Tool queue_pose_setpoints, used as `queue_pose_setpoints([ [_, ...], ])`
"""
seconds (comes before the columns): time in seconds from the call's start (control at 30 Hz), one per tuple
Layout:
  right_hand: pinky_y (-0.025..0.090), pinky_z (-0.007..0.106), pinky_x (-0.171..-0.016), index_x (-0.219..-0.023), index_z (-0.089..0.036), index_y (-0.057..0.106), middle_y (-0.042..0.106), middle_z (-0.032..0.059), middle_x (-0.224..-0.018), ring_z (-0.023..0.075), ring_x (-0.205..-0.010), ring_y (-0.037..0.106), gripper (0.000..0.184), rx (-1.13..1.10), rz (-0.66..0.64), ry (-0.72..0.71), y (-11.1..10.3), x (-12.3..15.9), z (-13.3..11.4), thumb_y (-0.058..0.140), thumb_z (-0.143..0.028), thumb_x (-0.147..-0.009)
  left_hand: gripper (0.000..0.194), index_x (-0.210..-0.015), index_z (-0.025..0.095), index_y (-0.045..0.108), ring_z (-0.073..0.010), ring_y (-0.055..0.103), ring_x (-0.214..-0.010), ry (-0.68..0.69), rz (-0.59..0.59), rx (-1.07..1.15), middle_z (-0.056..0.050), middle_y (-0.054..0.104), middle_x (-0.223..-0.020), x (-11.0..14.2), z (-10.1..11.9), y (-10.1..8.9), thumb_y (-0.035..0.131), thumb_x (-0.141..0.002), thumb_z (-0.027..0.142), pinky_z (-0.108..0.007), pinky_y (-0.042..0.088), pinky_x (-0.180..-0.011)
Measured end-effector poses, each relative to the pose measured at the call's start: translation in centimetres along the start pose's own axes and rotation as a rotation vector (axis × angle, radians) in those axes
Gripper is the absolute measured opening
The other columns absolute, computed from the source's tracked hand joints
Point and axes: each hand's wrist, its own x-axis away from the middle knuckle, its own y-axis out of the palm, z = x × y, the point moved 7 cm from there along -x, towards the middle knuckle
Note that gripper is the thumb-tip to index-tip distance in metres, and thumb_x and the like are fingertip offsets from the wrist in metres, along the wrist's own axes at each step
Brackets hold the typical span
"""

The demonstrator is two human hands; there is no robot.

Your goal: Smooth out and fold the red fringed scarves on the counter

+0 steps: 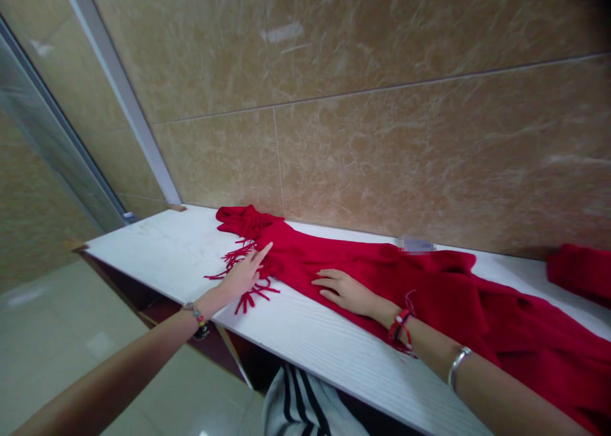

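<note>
A long red scarf (pixel 363 258) with fringed ends lies stretched along the white tabletop (pixel 157 245), running out of view at the lower right. My left hand (pixel 243 274) rests at its fringed left end, fingers extended over the cloth and tassels. Flat on the scarf's near edge, further right, is my right hand (pixel 346 291), its fingers spread a little. Neither hand grips the fabric. Behind the left end, a bunched red piece with fringe (pixel 248 218) sits by the wall; whether it belongs to the same scarf I cannot tell.
Brown marble-patterned wall tiles (pixel 405 149) rise directly behind the table. Another folded red cloth (pixel 580 274) lies at the right edge. A small blurred object (pixel 417 244) sits against the wall. Open shelf space (pixel 165 305) shows under the tabletop.
</note>
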Motion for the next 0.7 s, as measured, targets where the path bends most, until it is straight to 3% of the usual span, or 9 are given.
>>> queue_pose_setpoints([
  [0.1, 0.036, 0.037, -0.098, -0.114, -0.017, 0.059, 0.054, 0.0116, -0.121, 0.021, -0.114, 0.047, 0.035, -0.016, 0.014, 0.001, 0.0, 0.0, 0.0, 0.039, -0.031, -0.088, 0.075, -0.139, 0.022, 0.014, -0.0203, 0.051, -0.109, 0.008, -0.013, -0.047, -0.013, 0.04, -0.132, 1.2, -2.7, -2.0, 0.037, -0.071, 0.003, -0.033, 0.041, -0.089],
  [0.17, 0.035, 0.037, -0.099, -0.113, -0.018, 0.059, 0.054, 0.011, -0.121, 0.0206, -0.114, 0.046, 0.035, -0.029, 0.005, -0.002, -0.1, 0.0, -0.1, 0.039, -0.031, -0.089, 0.076, -0.138, 0.024, 0.021, -0.0194, 0.05, -0.109, 0.062, -0.094, -0.017, -0.009, 0.043, -0.13, 2.1, -4.4, -3.4, 0.04, -0.067, 0.004, -0.031, 0.04, -0.09],
  [0.3, 0.029, 0.041, -0.102, -0.12, -0.022, 0.054, 0.046, 0.0101, -0.129, 0.0222, -0.12, 0.04, 0.039, -0.053, -0.102, -0.035, -0.3, 0.0, -1.3, 0.04, -0.039, -0.087, 0.063, -0.126, 0.025, 0.044, -0.018, 0.061, -0.084, 0.087, -0.5, 0.152, -0.002, 0.065, -0.095, 3.8, -6.7, -4.8, 0.053, -0.064, 0.017, -0.025, 0.047, -0.073],
  [0.37, 0.025, 0.044, -0.103, -0.123, -0.026, 0.05, 0.042, 0.0087, -0.133, 0.0229, -0.123, 0.035, 0.041, -0.074, -0.197, -0.081, -0.1, 0.0, -2.6, 0.04, -0.043, -0.087, 0.054, -0.121, 0.024, 0.049, -0.0177, 0.061, -0.084, 0.056, -0.617, 0.22, -0.003, 0.066, -0.094, 3.8, -6.8, -4.9, 0.056, -0.068, 0.027, -0.025, 0.047, -0.073],
  [0.43, 0.021, 0.048, -0.103, -0.126, -0.028, 0.047, 0.041, 0.0078, -0.135, 0.0239, -0.125, 0.032, 0.043, -0.081, -0.274, -0.129, 0.2, 0.2, -3.9, 0.04, -0.045, -0.087, 0.041, -0.117, 0.022, 0.053, -0.0176, 0.057, -0.097, 0.063, -0.528, 0.203, -0.005, 0.063, -0.107, 2.5, -6.0, -5.1, 0.048, -0.078, 0.033, -0.028, 0.042, -0.085],
  [0.5, 0.017, 0.052, -0.103, -0.128, -0.028, 0.044, 0.039, 0.0078, -0.136, 0.0252, -0.127, 0.03, 0.044, -0.072, -0.297, -0.149, 0.6, 0.4, -4.9, 0.039, -0.045, -0.087, 0.036, -0.113, 0.019, 0.055, -0.0179, 0.048, -0.111, 0.107, -0.347, 0.099, -0.009, 0.055, -0.121, 1.2, -4.6, -4.9, 0.036, -0.085, 0.03, -0.032, 0.032, -0.097],
  [0.57, 0.017, 0.052, -0.103, -0.128, -0.027, 0.043, 0.041, 0.0081, -0.134, 0.025, -0.126, 0.031, 0.044, -0.063, -0.256, -0.128, 0.8, 0.6, -5.2, 0.039, -0.043, -0.088, 0.038, -0.117, 0.017, 0.052, -0.0191, 0.04, -0.119, 0.151, -0.327, 0.007, -0.01, 0.049, -0.127, 0.9, -3.2, -3.6, 0.037, -0.086, 0.033, -0.034, 0.027, -0.101],
  [0.63, 0.025, 0.045, -0.102, -0.123, -0.023, 0.049, 0.049, 0.0091, -0.127, 0.0228, -0.12, 0.039, 0.037, -0.06, -0.172, -0.086, 0.7, 0.6, -4.8, 0.039, -0.033, -0.089, 0.046, -0.125, 0.019, 0.045, -0.0205, 0.036, -0.123, 0.189, -0.363, -0.014, -0.009, 0.044, -0.132, 1.6, -2.2, -2.4, 0.045, -0.083, 0.038, -0.034, 0.028, -0.101],
  [0.7, 0.036, 0.038, -0.095, -0.112, -0.019, 0.057, 0.059, 0.0097, -0.114, 0.0202, -0.107, 0.051, 0.031, -0.081, -0.068, -0.019, 0.2, 0.3, -3.8, 0.039, -0.023, -0.087, 0.047, -0.126, 0.022, 0.042, -0.0208, 0.038, -0.121, 0.197, -0.273, -0.006, -0.009, 0.043, -0.132, 2.4, -1.6, -2.7, 0.047, -0.083, 0.037, -0.033, 0.031, -0.099],
])
